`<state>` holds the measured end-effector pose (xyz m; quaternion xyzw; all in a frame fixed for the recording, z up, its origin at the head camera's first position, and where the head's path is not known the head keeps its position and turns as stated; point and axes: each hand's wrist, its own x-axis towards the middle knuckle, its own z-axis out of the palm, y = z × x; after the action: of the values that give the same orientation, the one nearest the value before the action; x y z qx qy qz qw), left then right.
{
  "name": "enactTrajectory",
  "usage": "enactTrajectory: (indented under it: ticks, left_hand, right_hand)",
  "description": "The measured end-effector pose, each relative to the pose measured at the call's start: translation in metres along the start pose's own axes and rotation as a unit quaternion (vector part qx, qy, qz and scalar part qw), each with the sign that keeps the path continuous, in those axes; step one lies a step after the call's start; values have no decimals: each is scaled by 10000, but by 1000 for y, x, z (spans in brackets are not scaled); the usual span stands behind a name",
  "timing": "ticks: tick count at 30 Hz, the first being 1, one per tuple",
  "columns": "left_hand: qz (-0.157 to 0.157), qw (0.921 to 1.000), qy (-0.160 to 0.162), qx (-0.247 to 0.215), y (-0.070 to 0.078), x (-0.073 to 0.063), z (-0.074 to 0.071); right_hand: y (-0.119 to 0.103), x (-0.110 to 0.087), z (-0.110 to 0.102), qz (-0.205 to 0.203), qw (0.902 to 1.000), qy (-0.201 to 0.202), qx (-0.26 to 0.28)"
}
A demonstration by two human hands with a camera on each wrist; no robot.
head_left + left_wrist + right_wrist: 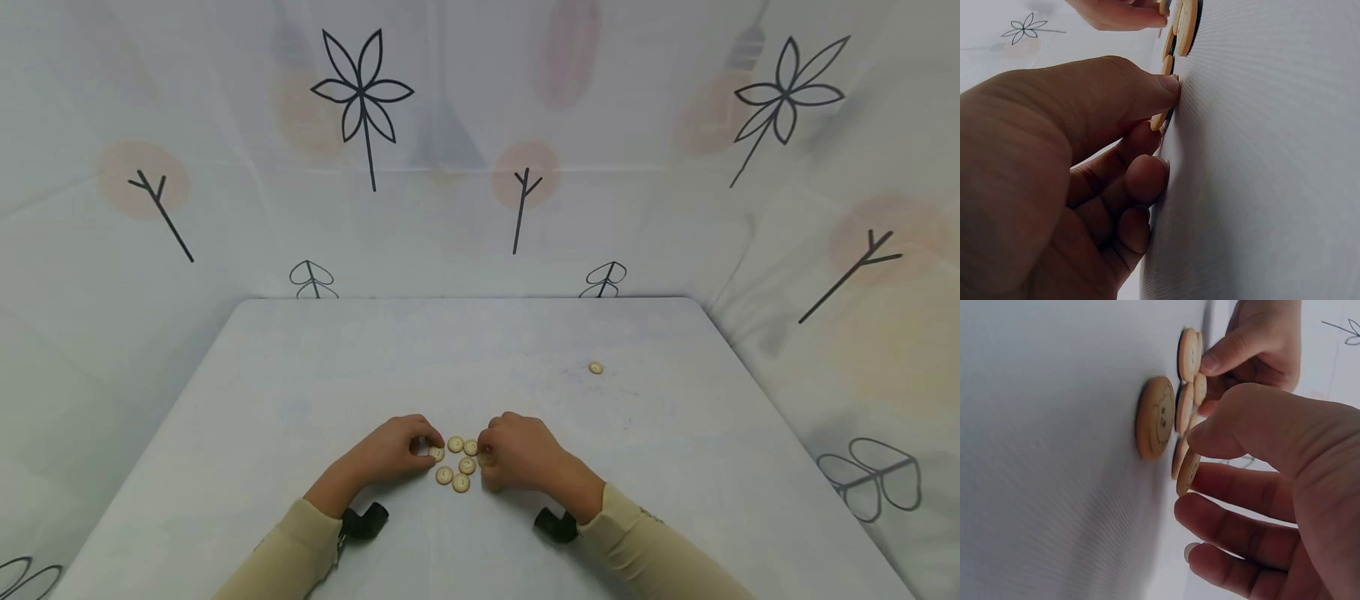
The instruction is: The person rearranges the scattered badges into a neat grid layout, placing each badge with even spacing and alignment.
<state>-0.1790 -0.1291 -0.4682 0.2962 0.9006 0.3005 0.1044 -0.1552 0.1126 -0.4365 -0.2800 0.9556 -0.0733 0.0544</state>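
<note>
Several round wooden buttons, each with two small holes, lie in a loose cluster on the white table [420,358]. At the cluster's left side my left hand [397,452] pinches a button [437,454] between thumb and index finger, low against the tabletop. Across from it, my right hand [525,454] pinches another button [1189,474], tilted on edge in the right wrist view. Between the hands lie other buttons, one [467,466] near the middle. A large-looking button [1155,419] with a drawn line lies nearest the right wrist camera; from the head, the right hand mostly covers it.
Farther back and to the right, a single button [596,367] lies apart from the cluster. A white cloth [442,225] printed with flowers and twigs hangs behind and beside the table. Dark wrist devices [557,526] sit under both forearms, close to the tabletop.
</note>
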Motion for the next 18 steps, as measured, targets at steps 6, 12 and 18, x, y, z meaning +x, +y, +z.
enactTrajectory:
  ticks: [6, 12, 18]
  left_hand:
    - [-66, 10000, -37, 8, 0, -1, 1]
    - [-46, 10000, 12, 29, -2, -1, 3]
    - [-93, 10000, 21, 1, -2, -1, 3]
  right_hand:
    - [4, 0, -3, 81, 9999, 54, 87]
    - [9, 0, -5, 65, 9997, 243, -54]
    - [13, 0, -11, 155, 9992, 360, 54]
